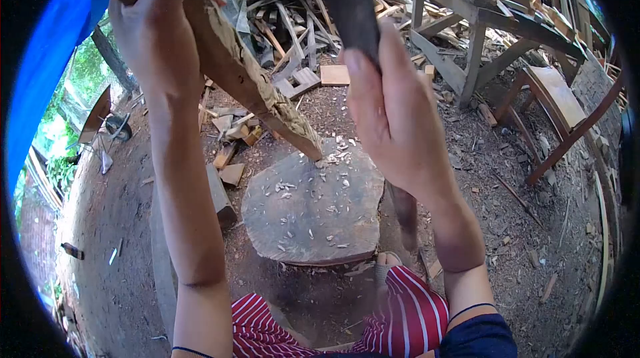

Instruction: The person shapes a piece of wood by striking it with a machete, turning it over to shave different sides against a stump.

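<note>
My left hand (157, 41) is closed round the upper part of a long, rough-hewn piece of wood (243, 81). This wood leans down to the right, its lower end on a round chopping block (310, 218). Fresh cut marks run along its right side. Wood chips (283, 188) lie scattered over the block's top. My right hand (400, 118), raised above the block's right side, grips a dark, long tool (343, 8). The tool's upper end leaves the view at the top, so its exact kind cannot be made out. A brown shaft (404, 215) shows below my right wrist.
Scrap wood (287, 25) is heaped behind the block. A wooden workbench (477, 25) piled with offcuts stands back right, with a wooden frame piece (553, 101) nearer. A wheelbarrow (100, 118) is far left. A squared timber (220, 195) lies left of the block.
</note>
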Demonstrator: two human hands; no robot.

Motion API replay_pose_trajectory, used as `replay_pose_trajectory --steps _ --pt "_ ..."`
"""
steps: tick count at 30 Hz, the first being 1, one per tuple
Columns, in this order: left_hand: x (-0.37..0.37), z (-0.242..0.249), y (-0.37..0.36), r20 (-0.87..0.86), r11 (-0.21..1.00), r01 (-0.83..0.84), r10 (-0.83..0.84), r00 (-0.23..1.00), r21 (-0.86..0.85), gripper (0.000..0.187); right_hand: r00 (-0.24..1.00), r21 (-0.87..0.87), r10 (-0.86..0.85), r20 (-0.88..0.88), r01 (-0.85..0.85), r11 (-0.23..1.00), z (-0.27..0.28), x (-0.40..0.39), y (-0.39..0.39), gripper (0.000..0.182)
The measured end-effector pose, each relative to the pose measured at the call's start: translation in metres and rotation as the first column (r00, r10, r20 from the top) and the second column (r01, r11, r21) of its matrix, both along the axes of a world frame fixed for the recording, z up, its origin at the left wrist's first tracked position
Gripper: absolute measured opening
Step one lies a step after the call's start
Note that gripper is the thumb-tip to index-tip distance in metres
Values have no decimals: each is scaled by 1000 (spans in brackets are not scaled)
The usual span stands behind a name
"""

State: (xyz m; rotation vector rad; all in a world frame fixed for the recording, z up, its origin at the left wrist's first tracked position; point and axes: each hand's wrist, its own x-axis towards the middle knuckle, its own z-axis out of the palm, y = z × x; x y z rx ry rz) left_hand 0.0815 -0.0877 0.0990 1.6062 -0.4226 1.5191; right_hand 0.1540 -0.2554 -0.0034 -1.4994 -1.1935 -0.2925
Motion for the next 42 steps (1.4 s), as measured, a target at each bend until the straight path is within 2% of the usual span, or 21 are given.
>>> replay_pose_trajectory --steps 1,4,6,9,10,12,13,15,17,19,22,24,26,30,33,35,36,37,38,40,42 --pt "1 0 -2 21 1000 -3 2 1000 14 25 991 121 -96 95 84 989 5 -1 2 20" --pt "1 0 -8 9 995 -90 90 996 48 25 938 -314 -272 215 330 890 -53 5 20 19" --pt "-5 -2 -9 42 947 -312 309 950 83 26 967 -518 -172 190 247 819 -148 16 33 16" --pt "-14 -5 -17 57 955 -294 292 955 32 25 958 -455 -180 222 265 850 -151 18 39 15" --pt "-15 -2 -13 49 959 -281 279 959 25 24 994 -572 -107 -14 80 817 -135 20 39 16" --pt "-11 -5 0 69 938 -345 344 937 13 24 897 -673 -89 -433 -256 694 -97 12 27 25" --pt "-8 1 2 140 906 -423 419 897 4 23 903 -663 -87 -421 -241 709 -85 12 24 25" --pt "-11 3 5 94 925 -379 380 920 -32 22 992 -507 -49 -117 -17 862 -70 8 24 21" --pt "-11 1 15 89 938 -338 344 935 -72 23 999 -210 3 42 6 978 -30 0 12 18" --pt "-15 6 28 84 932 -362 362 929 -15 24 993 -27 -15 117 18 999 -2 -5 7 23" --pt "-16 4 35 97 923 -357 372 923 -141 24 996 8 -52 70 51 999 -16 -6 22 25" --pt "-21 3 41 148 907 -420 418 896 -14 25 986 -465 -154 56 163 870 -77 -7 35 17" --pt "-27 -3 35 175 902 -430 430 885 -42 25 992 -616 -103 -69 39 787 -144 -2 48 20" --pt "-32 -5 43 176 906 -417 422 889 -69 26 993 -634 -54 -104 -24 773 -131 -1 45 23" --pt "-25 0 35 227 871 -486 488 843 -71 27 990 -646 -71 -123 -26 763 -78 -10 34 21" --pt "-23 -4 35 284 890 -449 453 845 -83 30 1000 -394 -2 -16 -5 919 -34 -15 21 19" --pt "-31 -3 52 177 912 -410 408 896 -27 33 998 -243 15 54 -1 970 -11 -17 15 17" --pt "-30 -4 50 158 911 -411 411 898 -36 33 992 -87 20 126 -9 996 5 -19 13 15" --pt "-30 -2 47 162 913 -402 407 899 -65 34 993 -97 23 118 -12 995 11 -20 12 15" --pt "-30 -1 46 171 918 -384 395 902 -96 33 980 114 -61 190 40 993 19 -22 11 18" --pt "-29 -2 47 167 907 -413 421 892 -79 33 987 -141 -77 141 97 985 -35 -14 28 17"
